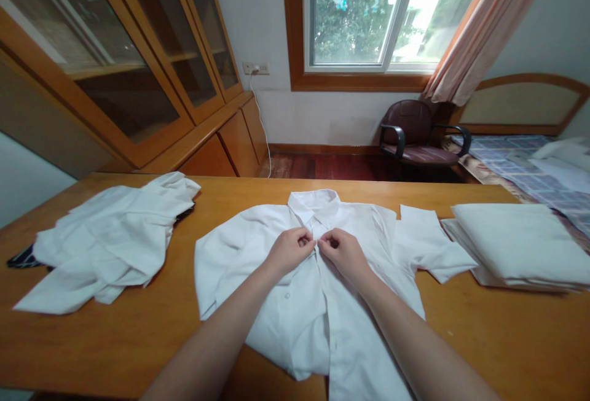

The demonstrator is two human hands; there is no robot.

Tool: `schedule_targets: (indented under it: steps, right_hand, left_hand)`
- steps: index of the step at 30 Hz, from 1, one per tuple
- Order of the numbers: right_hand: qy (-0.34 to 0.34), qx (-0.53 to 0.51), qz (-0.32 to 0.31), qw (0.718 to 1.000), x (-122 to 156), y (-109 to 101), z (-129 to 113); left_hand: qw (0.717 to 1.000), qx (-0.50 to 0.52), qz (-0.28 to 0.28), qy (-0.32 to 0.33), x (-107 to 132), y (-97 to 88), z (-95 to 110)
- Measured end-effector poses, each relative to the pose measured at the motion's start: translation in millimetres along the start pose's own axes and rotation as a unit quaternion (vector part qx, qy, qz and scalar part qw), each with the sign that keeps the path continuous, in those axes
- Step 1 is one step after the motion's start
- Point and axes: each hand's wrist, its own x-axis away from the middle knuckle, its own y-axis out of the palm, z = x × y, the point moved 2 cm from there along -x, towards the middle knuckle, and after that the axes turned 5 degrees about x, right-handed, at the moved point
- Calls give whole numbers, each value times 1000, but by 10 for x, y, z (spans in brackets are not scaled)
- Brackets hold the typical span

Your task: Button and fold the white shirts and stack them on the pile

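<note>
A white short-sleeved shirt (295,321) lies front up in the middle of the table, its collar pointing away from me. Below the chest its front hangs apart, and a button shows on the left flap. Just under the collar, my left hand (294,249) pinches the left front edge. My right hand (343,253) pinches the other front edge right beside it, the fingertips of both hands nearly touching. Whatever small part sits between the fingertips is hidden. The right sleeve is spread out flat, while the left side looks bunched.
On the wooden table (442,327), a crumpled pile of white clothes (115,229) lies at the left, with dark cloth under it. Folded white fabric (520,244) is stacked at the right. Beyond stand a glass-door cabinet (184,106), an armchair (415,134) and a bed (520,155).
</note>
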Motion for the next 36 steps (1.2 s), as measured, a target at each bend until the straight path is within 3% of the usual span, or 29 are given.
schedule_targets:
  steps: [36]
  right_hand:
    - [6,-9,-3,1000,7,-29,-40]
  left_hand:
    - [1000,-2,-6,1,-3,-2,-2]
